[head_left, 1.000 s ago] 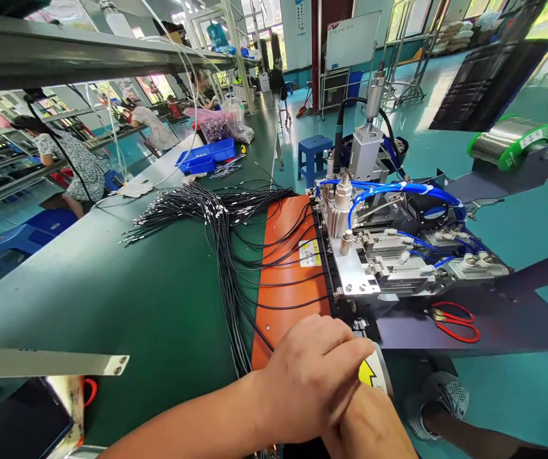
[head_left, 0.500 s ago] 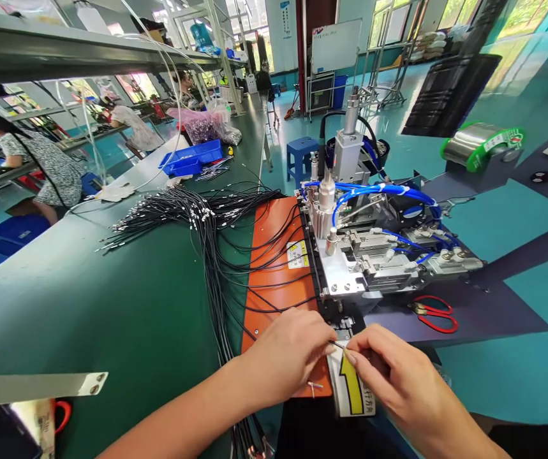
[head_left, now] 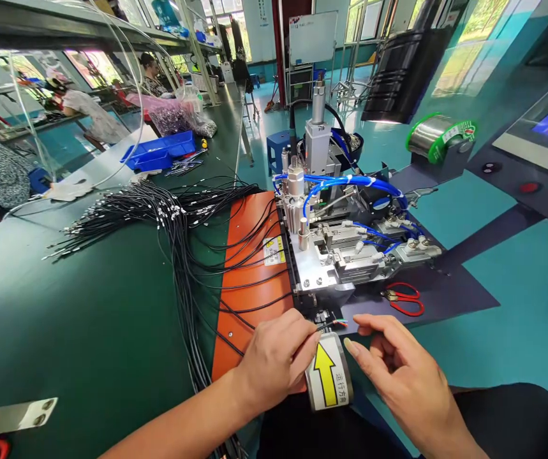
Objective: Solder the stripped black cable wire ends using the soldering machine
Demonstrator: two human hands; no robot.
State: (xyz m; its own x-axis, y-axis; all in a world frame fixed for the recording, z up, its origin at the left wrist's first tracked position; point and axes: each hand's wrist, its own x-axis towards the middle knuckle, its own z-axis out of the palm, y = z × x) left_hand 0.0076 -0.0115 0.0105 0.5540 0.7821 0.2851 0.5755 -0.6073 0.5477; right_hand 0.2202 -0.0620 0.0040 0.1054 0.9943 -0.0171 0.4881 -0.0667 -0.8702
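Pinched in my left hand (head_left: 281, 350) is a black cable (head_left: 325, 326), its end pointing right with thin coloured wires (head_left: 340, 322) fanned out. The cable end lies just above a metal plate with a yellow arrow (head_left: 326, 373). Just right of the wires, my right hand (head_left: 398, 370) holds nothing, its thumb and forefinger apart. Beyond my hands stands a metal machine (head_left: 350, 248) with blue air hoses, fronted by an orange panel (head_left: 249, 255). Several black cables lie across that panel, leading from a large cable bundle (head_left: 182, 287) on the green table.
Red-handled cutters (head_left: 404, 298) lie on the dark machine base, right of the machine. A solder wire spool (head_left: 439, 137) stands behind them. Blue bins (head_left: 159, 152) sit at the far left of the table (head_left: 101, 331). People sit at benches farther left.
My right hand has let go of the cable end and moved slightly right, its fingers parting. The coloured wires now show. The view has shifted to the right.
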